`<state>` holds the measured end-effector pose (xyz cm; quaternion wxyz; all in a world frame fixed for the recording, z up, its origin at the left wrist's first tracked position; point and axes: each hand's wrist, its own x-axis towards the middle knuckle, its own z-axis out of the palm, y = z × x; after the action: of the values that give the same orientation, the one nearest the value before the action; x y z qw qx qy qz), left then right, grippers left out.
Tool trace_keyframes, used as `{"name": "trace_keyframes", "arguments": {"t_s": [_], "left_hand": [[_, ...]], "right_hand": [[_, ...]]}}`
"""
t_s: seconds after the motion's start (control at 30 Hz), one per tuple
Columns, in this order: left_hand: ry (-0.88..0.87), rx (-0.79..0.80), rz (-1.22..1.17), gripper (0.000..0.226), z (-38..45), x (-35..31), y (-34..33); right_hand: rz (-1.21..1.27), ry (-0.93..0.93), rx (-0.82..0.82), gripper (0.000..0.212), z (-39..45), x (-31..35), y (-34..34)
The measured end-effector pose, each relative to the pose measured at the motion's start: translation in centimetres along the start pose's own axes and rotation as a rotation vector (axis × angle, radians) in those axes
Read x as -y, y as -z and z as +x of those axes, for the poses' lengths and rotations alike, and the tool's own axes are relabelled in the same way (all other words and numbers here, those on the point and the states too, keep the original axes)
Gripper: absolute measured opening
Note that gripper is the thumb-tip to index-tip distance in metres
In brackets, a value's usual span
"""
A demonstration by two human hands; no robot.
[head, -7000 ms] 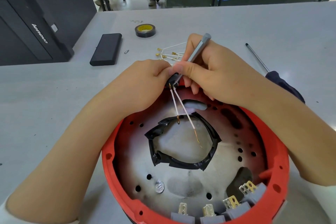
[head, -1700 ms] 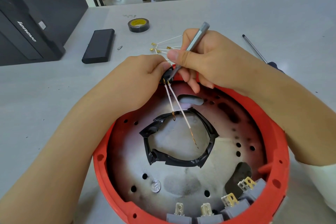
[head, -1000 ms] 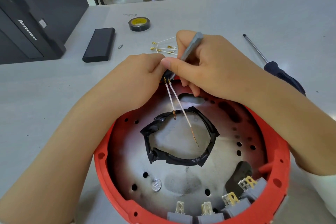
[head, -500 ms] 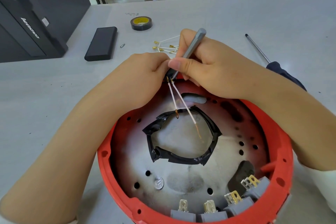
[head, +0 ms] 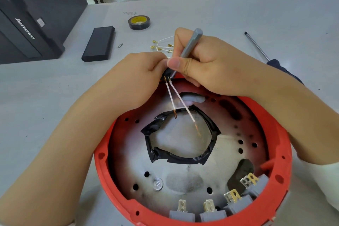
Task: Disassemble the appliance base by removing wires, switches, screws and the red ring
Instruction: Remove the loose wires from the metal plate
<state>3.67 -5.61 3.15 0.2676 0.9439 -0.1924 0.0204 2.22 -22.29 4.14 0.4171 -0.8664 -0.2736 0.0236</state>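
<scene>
A slim grey screwdriver is gripped like a pen in the right hand, its tip set at a small black part pinched by the left hand at the far rim of the red ring on the worktop. The part is mostly hidden. Two white wires hang from it. Grey switches are seated at the near rim; loose wires, tape and a second screwdriver lie beyond.

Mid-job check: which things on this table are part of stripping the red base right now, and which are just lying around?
In the job:
- round red plastic base
- slim grey metal screwdriver, gripped by right hand
- small black part with two white wires, pinched by left hand
- grey switches

Lying about:
- black tape roll
- flat black box
- loose white wires
- dark-handled screwdriver
</scene>
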Motion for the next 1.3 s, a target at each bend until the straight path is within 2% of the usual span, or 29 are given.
{"name": "trace_keyframes", "arguments": {"t_s": [0.13,0.33,1.03,1.2,1.3], "left_hand": [[0.008,0.028,-0.022,0.034,-0.1,-0.1,0.1],[0.002,-0.028,0.02,0.034,0.1,0.2,-0.2],[-0.008,-0.017,-0.01,0.031,0.3,0.4,-0.3],[0.001,0.001,-0.008,0.033,0.2,0.3,-0.2],[0.008,0.002,-0.018,0.031,0.2,0.2,-0.1]], "right_hand": [[-0.004,0.012,0.005,0.026,-0.3,0.2,-0.4],[0.098,-0.002,-0.179,0.026,0.2,-0.3,-0.2],[0.126,-0.04,-0.176,0.024,0.8,-0.9,-0.1],[0.139,-0.079,-0.12,0.026,0.9,-1.2,-0.2],[0.05,-0.079,-0.08,0.026,0.7,-1.2,-0.5]]}}
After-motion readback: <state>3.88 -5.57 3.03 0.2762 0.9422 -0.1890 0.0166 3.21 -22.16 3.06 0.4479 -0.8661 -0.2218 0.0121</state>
